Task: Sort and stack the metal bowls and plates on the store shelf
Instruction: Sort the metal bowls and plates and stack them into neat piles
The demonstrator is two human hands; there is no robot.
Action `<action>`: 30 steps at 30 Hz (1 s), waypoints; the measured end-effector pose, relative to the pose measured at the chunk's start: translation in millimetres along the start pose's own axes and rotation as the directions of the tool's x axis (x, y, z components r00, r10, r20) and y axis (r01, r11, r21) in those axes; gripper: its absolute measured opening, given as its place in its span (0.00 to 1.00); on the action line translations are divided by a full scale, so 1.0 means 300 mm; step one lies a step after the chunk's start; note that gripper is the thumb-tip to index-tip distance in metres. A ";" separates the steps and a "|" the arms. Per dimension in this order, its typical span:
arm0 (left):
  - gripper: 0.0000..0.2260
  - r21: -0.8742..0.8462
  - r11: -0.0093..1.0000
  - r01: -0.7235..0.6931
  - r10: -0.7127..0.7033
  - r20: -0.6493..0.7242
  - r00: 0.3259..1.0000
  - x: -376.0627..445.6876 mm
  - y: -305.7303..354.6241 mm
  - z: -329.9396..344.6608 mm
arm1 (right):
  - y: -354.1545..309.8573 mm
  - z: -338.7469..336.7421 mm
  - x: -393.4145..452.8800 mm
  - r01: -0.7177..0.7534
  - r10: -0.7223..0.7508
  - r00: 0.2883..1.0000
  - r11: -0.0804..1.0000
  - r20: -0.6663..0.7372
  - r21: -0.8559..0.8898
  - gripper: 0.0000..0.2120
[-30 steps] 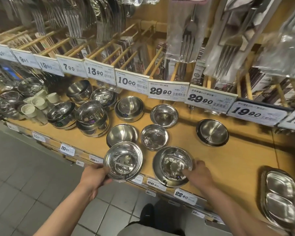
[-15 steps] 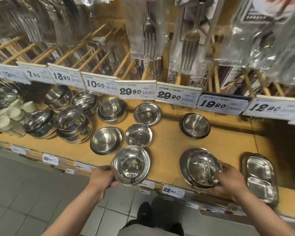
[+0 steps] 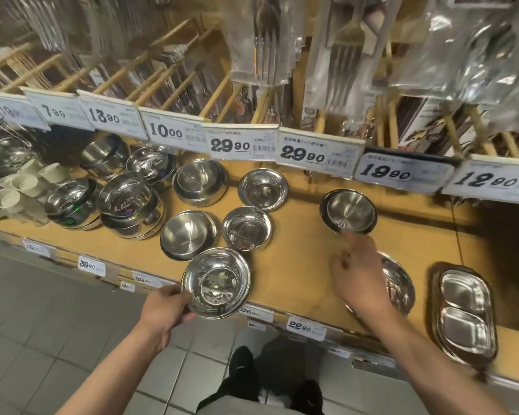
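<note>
My left hand (image 3: pixel 166 309) grips the near rim of a shiny steel bowl (image 3: pixel 216 282) at the front edge of the wooden shelf (image 3: pixel 300 250). My right hand (image 3: pixel 360 275) is stretched out with straight fingers; its index fingertip reaches the near rim of a brushed steel bowl (image 3: pixel 348 211) further back. Under that hand lies a shiny bowl stack (image 3: pixel 397 283), half hidden by it. More single bowls stand in the middle: a brushed one (image 3: pixel 188 235), a shiny one (image 3: pixel 246 228) and another shiny one (image 3: pixel 262 190) behind it.
Stacks of deeper bowls (image 3: pixel 129 205) and white cups (image 3: pixel 15 190) fill the shelf's left. A two-compartment steel tray (image 3: pixel 465 310) lies at the right front edge. Price tags (image 3: pixel 303 151) and bagged forks (image 3: pixel 264 40) hang above the shelf. Grey floor tiles lie below.
My right hand has let go of the shiny bowl stack at the right front and moved up toward the brushed bowl at the back. My left hand still holds its bowl.
</note>
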State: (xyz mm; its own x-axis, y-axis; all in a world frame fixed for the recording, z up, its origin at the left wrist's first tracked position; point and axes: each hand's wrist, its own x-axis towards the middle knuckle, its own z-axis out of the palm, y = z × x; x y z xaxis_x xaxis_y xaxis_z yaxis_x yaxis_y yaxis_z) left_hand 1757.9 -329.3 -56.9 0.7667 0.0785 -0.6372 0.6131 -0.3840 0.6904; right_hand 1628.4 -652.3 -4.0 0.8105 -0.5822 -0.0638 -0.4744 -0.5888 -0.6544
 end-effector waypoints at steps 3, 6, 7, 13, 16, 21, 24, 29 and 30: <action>0.04 -0.003 1.000 -0.002 0.002 -0.011 1.000 0.021 -0.008 -0.048 | -0.146 0.146 0.073 -0.106 0.067 0.978 0.976 0.196 0.192 0.26; 0.06 -0.018 1.000 -0.016 0.016 -0.002 1.000 0.044 -0.011 -0.100 | -0.255 0.297 0.135 -0.400 0.269 0.898 0.830 0.349 0.389 0.28; 0.06 -0.014 1.000 -0.016 0.016 0.005 1.000 0.052 -0.007 -0.114 | -0.282 0.345 0.156 -0.470 0.325 0.870 0.773 0.370 0.426 0.26; 0.07 0.058 0.996 -0.068 0.061 0.120 0.991 0.075 0.061 -0.138 | -0.264 0.495 0.213 -0.589 0.527 0.808 0.716 0.265 0.375 0.18; 0.07 0.081 0.992 -0.094 0.078 0.187 0.979 0.083 0.087 -0.097 | -0.211 0.407 0.182 -0.547 0.487 0.837 0.718 0.250 0.431 0.08; 0.04 0.119 0.986 -0.115 0.079 0.272 0.959 0.094 0.124 0.023 | -0.115 0.206 0.148 -0.523 0.554 0.822 0.645 0.132 0.557 0.11; 0.04 0.128 0.984 -0.126 0.084 0.291 0.953 0.108 0.145 0.099 | -0.078 0.103 0.112 -0.491 0.572 0.813 0.574 0.108 0.655 0.15; 0.05 0.103 0.993 -0.062 0.030 0.286 0.958 0.136 0.173 0.166 | -0.027 0.009 0.024 -0.500 0.605 0.782 0.464 0.150 0.731 0.17; 0.04 0.097 0.994 -0.049 0.019 0.288 0.958 0.144 0.176 0.173 | -0.017 0.004 0.010 -0.500 0.612 0.778 0.462 0.145 0.732 0.17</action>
State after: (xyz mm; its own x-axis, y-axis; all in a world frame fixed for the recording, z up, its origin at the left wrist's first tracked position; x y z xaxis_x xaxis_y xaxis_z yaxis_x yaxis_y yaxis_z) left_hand 1813.5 -394.1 -65.8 0.6911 -0.1968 -0.6954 0.5534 -0.4747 0.6844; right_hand 1633.7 -650.4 -1.6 0.3902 -0.7313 -0.5594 -0.3736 0.4295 -0.8221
